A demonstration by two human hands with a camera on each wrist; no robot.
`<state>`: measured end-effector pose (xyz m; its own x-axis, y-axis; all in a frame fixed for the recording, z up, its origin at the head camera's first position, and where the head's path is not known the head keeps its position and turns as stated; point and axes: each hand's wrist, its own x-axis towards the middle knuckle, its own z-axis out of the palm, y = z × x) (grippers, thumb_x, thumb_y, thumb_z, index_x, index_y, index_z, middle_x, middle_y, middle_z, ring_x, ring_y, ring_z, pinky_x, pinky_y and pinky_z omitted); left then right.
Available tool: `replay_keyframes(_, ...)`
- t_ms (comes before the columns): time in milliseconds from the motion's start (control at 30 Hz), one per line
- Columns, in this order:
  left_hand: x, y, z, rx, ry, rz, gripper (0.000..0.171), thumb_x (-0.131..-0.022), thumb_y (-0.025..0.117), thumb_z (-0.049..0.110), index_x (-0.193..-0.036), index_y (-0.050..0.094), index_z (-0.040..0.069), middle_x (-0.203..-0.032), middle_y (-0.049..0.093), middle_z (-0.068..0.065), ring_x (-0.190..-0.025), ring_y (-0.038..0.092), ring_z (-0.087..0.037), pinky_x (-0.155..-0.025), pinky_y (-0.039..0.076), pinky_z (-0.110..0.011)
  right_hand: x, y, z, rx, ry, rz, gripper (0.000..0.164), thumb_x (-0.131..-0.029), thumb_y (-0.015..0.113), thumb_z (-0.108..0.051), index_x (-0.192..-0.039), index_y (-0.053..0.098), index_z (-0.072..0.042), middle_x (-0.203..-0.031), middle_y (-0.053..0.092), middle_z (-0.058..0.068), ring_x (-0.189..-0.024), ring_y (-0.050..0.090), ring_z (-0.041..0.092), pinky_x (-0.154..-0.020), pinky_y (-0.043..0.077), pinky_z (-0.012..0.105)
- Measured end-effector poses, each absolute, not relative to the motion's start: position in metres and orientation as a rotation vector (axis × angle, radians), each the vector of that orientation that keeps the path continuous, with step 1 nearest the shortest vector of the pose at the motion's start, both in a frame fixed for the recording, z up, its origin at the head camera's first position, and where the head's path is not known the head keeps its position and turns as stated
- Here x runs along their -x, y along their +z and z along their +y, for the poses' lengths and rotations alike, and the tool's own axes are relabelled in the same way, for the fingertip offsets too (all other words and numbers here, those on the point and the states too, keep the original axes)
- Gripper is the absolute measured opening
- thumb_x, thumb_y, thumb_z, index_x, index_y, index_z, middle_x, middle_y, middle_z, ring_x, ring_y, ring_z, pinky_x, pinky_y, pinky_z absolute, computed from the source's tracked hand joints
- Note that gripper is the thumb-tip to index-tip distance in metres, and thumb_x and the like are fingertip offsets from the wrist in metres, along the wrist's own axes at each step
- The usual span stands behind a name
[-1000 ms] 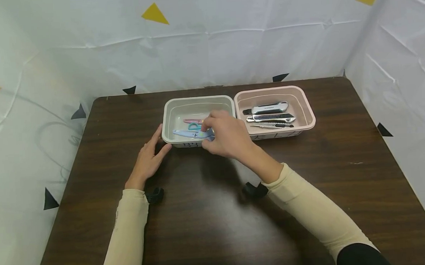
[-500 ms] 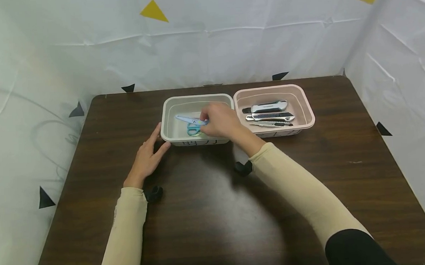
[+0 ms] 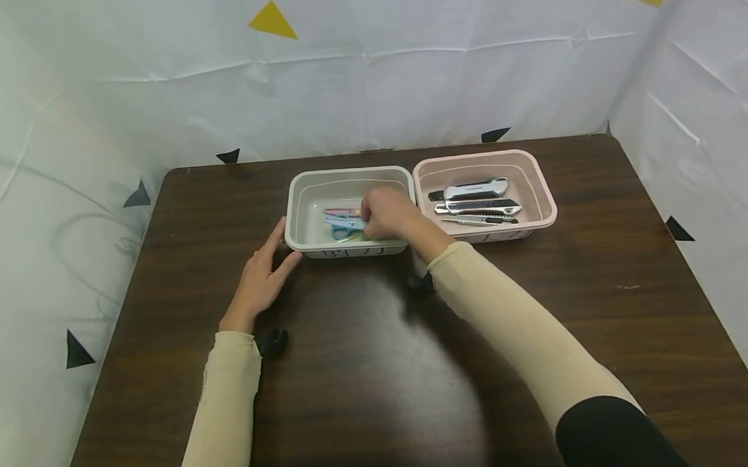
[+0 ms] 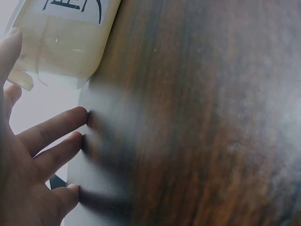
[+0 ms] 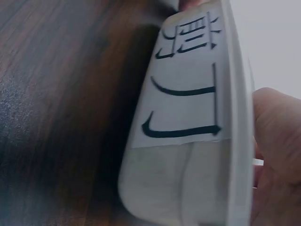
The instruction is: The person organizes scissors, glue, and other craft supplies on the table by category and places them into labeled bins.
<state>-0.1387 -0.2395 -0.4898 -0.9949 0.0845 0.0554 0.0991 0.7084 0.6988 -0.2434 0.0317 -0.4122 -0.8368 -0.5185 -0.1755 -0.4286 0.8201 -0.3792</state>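
Note:
My right hand (image 3: 388, 213) reaches down into the off-white bin (image 3: 295, 240) and pinches the handle end of a pale blue pair of scissors (image 3: 350, 223). Its fingertips are hidden behind the knuckles. Under and beside that pair lie pink scissors (image 3: 340, 212) and a teal-handled pair (image 3: 339, 233). At the bin's left end, my left hand (image 3: 257, 284) spreads its straight fingers, with thumb and index finger right at the wall. The right wrist view has the bin's labelled front (image 5: 181, 174), with part of the right hand (image 5: 280, 141) behind the rim.
A pink bin (image 3: 550, 212) stands against the off-white one on the right. In it lie several box cutters, among them a white and grey one (image 3: 477, 188) and a silver one (image 3: 479, 206). White sheeting (image 3: 368, 101) rises behind the brown table (image 3: 355, 373).
The right hand has moved deeper into the bin, away from its front edge. The pale blue scissors have swung and come down over the other scissors. The left hand stays put.

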Motion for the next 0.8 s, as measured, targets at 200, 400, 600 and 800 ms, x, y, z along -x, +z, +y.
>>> replay_keyframes(200, 0.139, -0.489, -0.238, 0.178, -1.181, -2.886, 0.07, -0.093, 0.052, 0.055, -0.151, 0.014, 0.045, -0.135, 0.055, -0.005, -0.134, 0.038, -0.032, -0.107, 0.021, -0.064, 0.246, -0.421, 0.029, 0.709, -0.382, 2.771, 0.013, -0.069, 0.067, -0.016, -0.08, 0.071, -0.013, -0.087, 0.064, 0.0, -0.081, 0.056, 0.02, -0.073, 0.048, 0.034)
replay_keyframes(400, 0.139, -0.491, -0.239, 0.159, -1.176, -2.887, 0.071, -0.093, 0.052, 0.055, -0.152, 0.014, 0.044, -0.135, 0.054, -0.006, -0.135, 0.037, -0.032, -0.107, 0.02, -0.063, 0.248, -0.426, 0.026, 0.711, -0.349, 2.798, 0.01, -0.068, 0.071, -0.017, -0.077, 0.072, -0.016, -0.088, 0.064, 0.0, -0.084, 0.056, 0.02, -0.074, 0.048, 0.034)
replay_keyframes(600, 0.139, -0.49, -0.239, 0.168, -1.182, -2.881, 0.07, -0.093, 0.052, 0.054, -0.151, 0.013, 0.047, -0.137, 0.054, -0.004, -0.135, 0.038, -0.031, -0.108, 0.02, -0.062, 0.247, -0.424, 0.027, 0.704, -0.316, 2.808, 0.012, -0.069, 0.07, -0.014, -0.081, 0.072, -0.016, -0.093, 0.062, 0.001, -0.087, 0.056, 0.02, -0.075, 0.05, 0.037)
replay_keyframes(800, 0.139, -0.49, -0.239, 0.159, -1.173, -2.884, 0.069, -0.093, 0.052, 0.054, -0.15, 0.013, 0.049, -0.136, 0.054, -0.003, -0.135, 0.038, -0.03, -0.108, 0.021, -0.062, 0.245, -0.422, 0.029, 0.733, -0.325, 2.797, 0.02, -0.07, 0.068, -0.012, -0.09, 0.074, -0.014, -0.099, 0.062, 0.003, -0.091, 0.056, 0.021, -0.077, 0.05, 0.038)
